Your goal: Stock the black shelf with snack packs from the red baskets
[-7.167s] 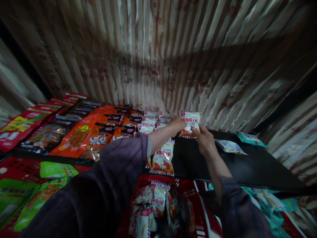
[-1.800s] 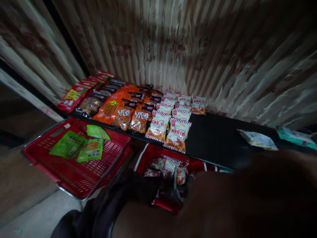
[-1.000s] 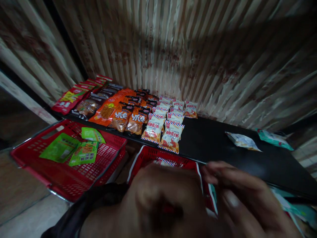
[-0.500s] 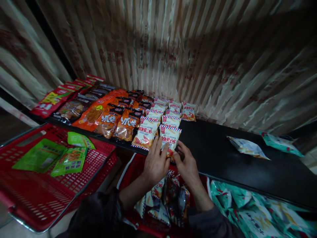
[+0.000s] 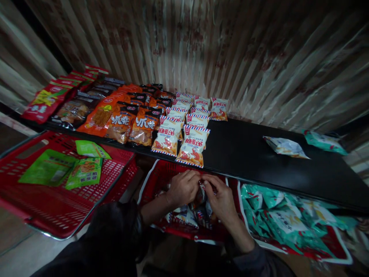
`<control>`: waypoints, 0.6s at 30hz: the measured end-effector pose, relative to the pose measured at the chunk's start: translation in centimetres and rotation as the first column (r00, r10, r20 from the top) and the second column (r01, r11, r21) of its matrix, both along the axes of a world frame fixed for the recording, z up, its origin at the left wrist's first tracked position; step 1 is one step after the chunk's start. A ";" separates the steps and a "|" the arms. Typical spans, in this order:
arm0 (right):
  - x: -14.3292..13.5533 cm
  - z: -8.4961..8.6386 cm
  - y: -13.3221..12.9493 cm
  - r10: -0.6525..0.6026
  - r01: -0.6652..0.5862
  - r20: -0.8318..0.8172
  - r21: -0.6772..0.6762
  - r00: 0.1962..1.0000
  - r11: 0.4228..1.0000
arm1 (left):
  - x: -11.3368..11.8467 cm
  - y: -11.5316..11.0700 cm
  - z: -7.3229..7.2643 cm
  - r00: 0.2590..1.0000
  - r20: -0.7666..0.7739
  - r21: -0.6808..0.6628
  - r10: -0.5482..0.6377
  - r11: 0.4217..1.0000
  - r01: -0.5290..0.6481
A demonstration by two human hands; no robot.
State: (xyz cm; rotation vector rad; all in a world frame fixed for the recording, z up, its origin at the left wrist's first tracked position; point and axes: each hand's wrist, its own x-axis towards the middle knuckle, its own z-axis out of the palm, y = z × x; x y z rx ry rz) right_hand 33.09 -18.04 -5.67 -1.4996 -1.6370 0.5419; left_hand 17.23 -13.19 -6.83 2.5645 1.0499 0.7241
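Observation:
My left hand (image 5: 186,187) and my right hand (image 5: 220,196) are close together above the middle red basket (image 5: 148,184), just in front of the shelf edge. Their fingers are curled in and the fingertips almost meet; whatever lies between them is too small and dark to make out. Below, the basket holds several white-and-blue snack bags (image 5: 184,217), partly hidden by my hands and forearms. On the shelf beyond my fingers, the nearest white snack bag (image 5: 193,144) leans in a front row beside another white snack bag (image 5: 167,134), with more like them behind.
Orange-and-black snack bags (image 5: 144,125) and red bags (image 5: 47,100) fill the left of the black shelf (image 5: 236,150). A white bag (image 5: 285,147) and a teal bag (image 5: 324,142) lie at right. Red baskets hold green packets (image 5: 86,173) at left and teal bags (image 5: 284,223) at right.
Both hands have left the front white snack bag on the shelf and drawn back over the basket. That bag now stays in place by itself. The view has shifted slightly.

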 end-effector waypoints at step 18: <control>3.1 -6.4 0.2 0.151 -0.010 0.297 -0.426 0.943 0.905 | 4.2 -0.8 -5.6 0.837 -0.525 -0.485 0.153 0.755 -0.442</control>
